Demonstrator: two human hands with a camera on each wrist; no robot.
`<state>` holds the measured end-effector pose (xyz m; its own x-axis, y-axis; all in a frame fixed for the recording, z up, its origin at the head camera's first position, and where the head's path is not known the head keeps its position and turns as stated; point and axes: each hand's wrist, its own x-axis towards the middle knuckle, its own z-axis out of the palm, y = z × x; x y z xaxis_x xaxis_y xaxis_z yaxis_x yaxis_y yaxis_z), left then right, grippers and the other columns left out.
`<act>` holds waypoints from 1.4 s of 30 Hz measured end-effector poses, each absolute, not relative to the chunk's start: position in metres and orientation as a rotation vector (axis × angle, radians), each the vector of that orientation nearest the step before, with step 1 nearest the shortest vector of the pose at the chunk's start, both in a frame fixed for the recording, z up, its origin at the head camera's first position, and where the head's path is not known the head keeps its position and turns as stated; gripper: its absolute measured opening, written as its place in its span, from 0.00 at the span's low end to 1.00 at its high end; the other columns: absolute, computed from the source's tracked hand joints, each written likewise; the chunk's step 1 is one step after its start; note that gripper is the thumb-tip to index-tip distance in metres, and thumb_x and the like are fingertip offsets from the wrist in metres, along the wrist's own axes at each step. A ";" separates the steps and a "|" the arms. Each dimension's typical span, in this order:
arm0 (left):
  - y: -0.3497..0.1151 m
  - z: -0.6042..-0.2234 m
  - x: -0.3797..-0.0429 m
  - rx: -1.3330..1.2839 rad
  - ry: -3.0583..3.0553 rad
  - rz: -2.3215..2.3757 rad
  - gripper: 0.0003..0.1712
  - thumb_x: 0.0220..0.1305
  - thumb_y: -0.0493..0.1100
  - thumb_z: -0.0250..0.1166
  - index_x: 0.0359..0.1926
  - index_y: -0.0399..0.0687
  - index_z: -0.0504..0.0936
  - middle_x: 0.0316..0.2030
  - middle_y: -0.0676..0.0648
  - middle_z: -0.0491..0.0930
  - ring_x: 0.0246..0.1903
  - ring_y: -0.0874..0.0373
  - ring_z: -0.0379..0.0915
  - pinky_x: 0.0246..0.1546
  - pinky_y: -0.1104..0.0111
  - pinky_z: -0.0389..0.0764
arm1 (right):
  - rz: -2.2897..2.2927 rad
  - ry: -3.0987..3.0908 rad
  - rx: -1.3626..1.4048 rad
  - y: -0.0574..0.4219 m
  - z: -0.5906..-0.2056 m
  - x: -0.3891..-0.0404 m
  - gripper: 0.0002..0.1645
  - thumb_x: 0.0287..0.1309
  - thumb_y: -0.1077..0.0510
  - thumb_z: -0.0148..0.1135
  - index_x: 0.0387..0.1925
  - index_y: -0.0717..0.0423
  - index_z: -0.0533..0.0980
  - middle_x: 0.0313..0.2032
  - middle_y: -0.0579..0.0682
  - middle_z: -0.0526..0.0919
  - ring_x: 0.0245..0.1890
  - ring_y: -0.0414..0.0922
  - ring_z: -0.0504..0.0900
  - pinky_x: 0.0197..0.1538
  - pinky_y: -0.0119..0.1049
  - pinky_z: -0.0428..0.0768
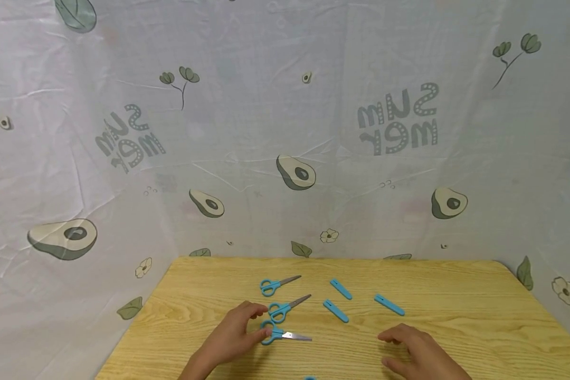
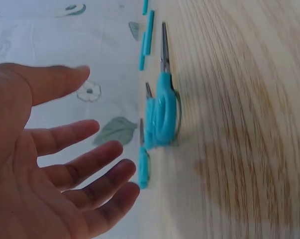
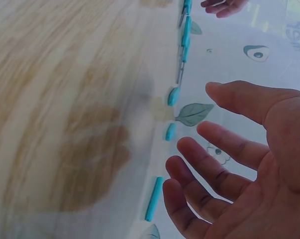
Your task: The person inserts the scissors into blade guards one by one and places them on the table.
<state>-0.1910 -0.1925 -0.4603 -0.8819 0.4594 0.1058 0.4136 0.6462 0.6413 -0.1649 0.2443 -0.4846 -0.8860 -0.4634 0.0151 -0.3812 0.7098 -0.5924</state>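
Three scissors with light blue handles lie on the left half of the wooden table, their bare blades pointing right: a far pair (image 1: 274, 285), a middle pair (image 1: 286, 307) and a near pair (image 1: 277, 333). My left hand (image 1: 237, 332) hovers beside their handles, and its thumb overlaps the near pair's handle in the head view. In the left wrist view that hand's fingers (image 2: 90, 169) are spread and hold nothing. To the right lie three blue blade covers (image 1: 336, 311), (image 1: 341, 288), (image 1: 389, 304). My right hand (image 1: 420, 351), fingers loosely bent, hovers in front of the rightmost cover, holding nothing.
A pale curtain (image 1: 247, 132) printed with avocados and leaves hangs behind and along both sides of the wooden table (image 1: 480, 301). A small blue piece (image 1: 310, 378) shows at the bottom edge of the head view, mostly cut off.
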 end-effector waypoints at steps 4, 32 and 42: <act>-0.196 -0.463 -0.197 0.719 2.765 1.037 0.33 0.71 0.53 0.74 0.68 0.38 0.79 0.60 0.39 0.82 0.59 0.37 0.80 0.54 0.46 0.86 | -0.923 2.777 -0.632 0.241 -0.482 -0.168 0.26 0.68 0.46 0.74 0.59 0.56 0.82 0.55 0.47 0.87 0.47 0.45 0.86 0.45 0.33 0.83; -0.202 -0.467 -0.216 0.744 2.732 0.983 0.38 0.71 0.55 0.74 0.70 0.35 0.76 0.65 0.35 0.79 0.60 0.35 0.79 0.55 0.46 0.85 | -1.087 2.836 -0.630 0.207 -0.466 -0.199 0.28 0.66 0.50 0.76 0.61 0.62 0.81 0.57 0.57 0.87 0.51 0.56 0.86 0.50 0.53 0.88; -0.201 -0.465 -0.214 0.765 2.736 0.985 0.37 0.68 0.52 0.76 0.69 0.35 0.77 0.65 0.36 0.80 0.59 0.34 0.80 0.56 0.48 0.85 | -1.122 2.834 -0.605 0.191 -0.462 -0.210 0.28 0.64 0.52 0.77 0.61 0.61 0.82 0.54 0.57 0.87 0.52 0.58 0.86 0.51 0.55 0.88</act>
<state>-0.2138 -0.2014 -0.4647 -0.8621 0.5049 0.0437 0.4168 0.6573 0.6278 -0.2099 0.1907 -0.4622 -0.9235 -0.3676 0.1097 -0.3430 0.6632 -0.6652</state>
